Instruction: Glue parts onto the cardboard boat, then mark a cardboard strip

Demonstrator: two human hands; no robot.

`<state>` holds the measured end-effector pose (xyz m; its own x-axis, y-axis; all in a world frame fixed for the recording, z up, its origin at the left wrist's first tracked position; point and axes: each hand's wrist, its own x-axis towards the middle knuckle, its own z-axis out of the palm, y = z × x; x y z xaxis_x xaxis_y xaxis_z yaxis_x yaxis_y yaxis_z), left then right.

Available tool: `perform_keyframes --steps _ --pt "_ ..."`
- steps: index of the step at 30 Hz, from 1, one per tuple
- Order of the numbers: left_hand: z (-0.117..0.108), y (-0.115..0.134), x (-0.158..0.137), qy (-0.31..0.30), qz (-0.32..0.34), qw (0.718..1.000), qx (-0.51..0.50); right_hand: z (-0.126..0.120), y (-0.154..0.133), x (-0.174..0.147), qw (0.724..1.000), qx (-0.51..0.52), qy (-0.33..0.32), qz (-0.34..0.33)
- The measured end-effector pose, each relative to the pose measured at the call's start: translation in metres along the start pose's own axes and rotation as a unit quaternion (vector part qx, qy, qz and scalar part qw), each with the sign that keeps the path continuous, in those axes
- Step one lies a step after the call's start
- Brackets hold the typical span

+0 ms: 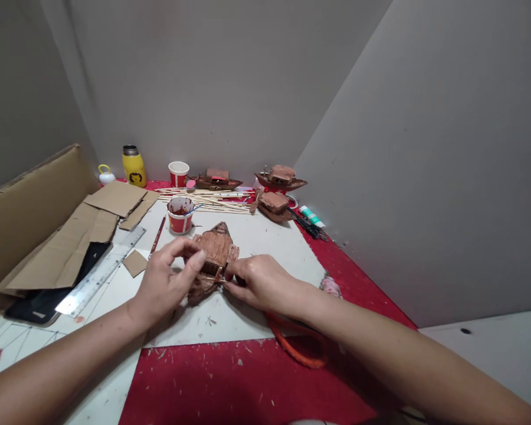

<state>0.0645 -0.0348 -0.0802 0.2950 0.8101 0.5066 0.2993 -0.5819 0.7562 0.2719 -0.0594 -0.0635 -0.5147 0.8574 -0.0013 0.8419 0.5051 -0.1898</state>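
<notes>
A brown model boat [215, 245] with a ridged cabin roof lies on the white board in front of me, its pointed end facing away. My left hand [172, 268] grips the boat's left side, thumb and curled fingers against the roof edge. At the near right of the cabin, my right hand [252, 280] has its fingertips pinched on a thin light stick [213, 278], which lies across the near end of the cabin. The fingers of my right hand partly hide the stick's end. An orange cord loop [298, 351] hangs below my right wrist.
Behind the boat stand a paint-stained paper cup [180, 221], several thin wooden sticks [207, 203] and more model boats [274, 205]. Cardboard pieces [66, 248], a ruler [101, 268] and a brush [158, 236] lie left. A glue tube [312, 216] and black-handled tool [307, 226] lie right.
</notes>
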Motion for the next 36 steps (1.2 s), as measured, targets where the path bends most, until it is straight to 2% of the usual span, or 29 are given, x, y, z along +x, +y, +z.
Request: perform_keyframes --steps 5,10,14,18,23,30,36 --pt "-0.004 -0.007 0.005 0.065 -0.086 0.994 -0.033 -0.001 -0.001 0.001 1.0 0.007 -0.002 0.004" --pt "-0.002 -0.016 0.006 0.055 -0.127 0.987 -0.084 0.001 0.001 0.001 1.0 0.009 0.005 0.003" --pt "-0.004 -0.014 0.008 0.005 -0.149 0.984 -0.096 0.0 0.001 0.0 1.0 0.004 -0.005 0.004" --pt "-0.01 -0.006 0.011 -0.095 -0.163 0.975 -0.121 -0.004 -0.001 0.001 1.0 0.0 -0.018 -0.001" --pt "-0.009 0.002 0.009 -0.209 -0.196 0.946 -0.15 -0.005 -0.002 0.001 1.0 0.001 -0.019 0.013" --pt "-0.002 0.009 0.006 -0.235 -0.166 0.955 -0.073 -0.006 -0.003 -0.001 0.999 0.023 -0.02 0.024" --pt "0.006 0.0 0.006 -0.253 -0.13 0.957 -0.06 -0.007 -0.004 0.002 0.998 0.037 -0.026 0.031"
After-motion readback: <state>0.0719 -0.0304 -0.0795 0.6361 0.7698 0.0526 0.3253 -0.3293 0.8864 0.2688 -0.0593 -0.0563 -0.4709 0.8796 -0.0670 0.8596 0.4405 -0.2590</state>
